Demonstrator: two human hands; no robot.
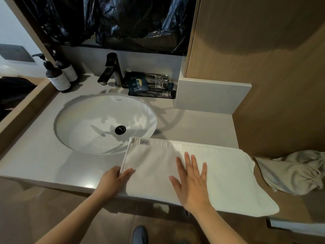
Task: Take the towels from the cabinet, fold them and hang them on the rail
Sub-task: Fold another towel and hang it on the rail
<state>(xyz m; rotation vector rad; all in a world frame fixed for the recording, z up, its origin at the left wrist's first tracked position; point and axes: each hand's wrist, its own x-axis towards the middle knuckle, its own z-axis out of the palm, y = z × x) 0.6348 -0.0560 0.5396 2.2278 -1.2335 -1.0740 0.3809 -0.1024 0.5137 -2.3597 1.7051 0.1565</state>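
A white towel point(219, 173) lies spread flat on the counter point(44, 161), at 4 o'clock from the sink point(84, 120). Its far left corner just overlaps the basin's rim and its near edge hangs over the counter's front. A small label point(144, 142) sits at the towel's 11 o'clock corner.

The right hand point(191, 182) lies palm down on the towel's middle, fingers straight and spread, pointing to 12 o'clock and gripping nothing. The left hand point(114, 178) is at the towel's 9 o'clock edge, its fingers laid over the hem – whether the thumb is tucked beneath to pinch it, I cannot tell.

At 3 o'clock from the flat towel a crumpled towel point(292, 173) lies in a heap on a lower ledge, just beside the flat towel's corner.

A dark tap point(110, 69) stands at the sink's 12 o'clock, two pump bottles point(58, 76) at its 10 o'clock and dark sachets point(149, 85) at its 1 o'clock. At 6 o'clock of the view – on the floor – a shoe point(139, 234) shows.
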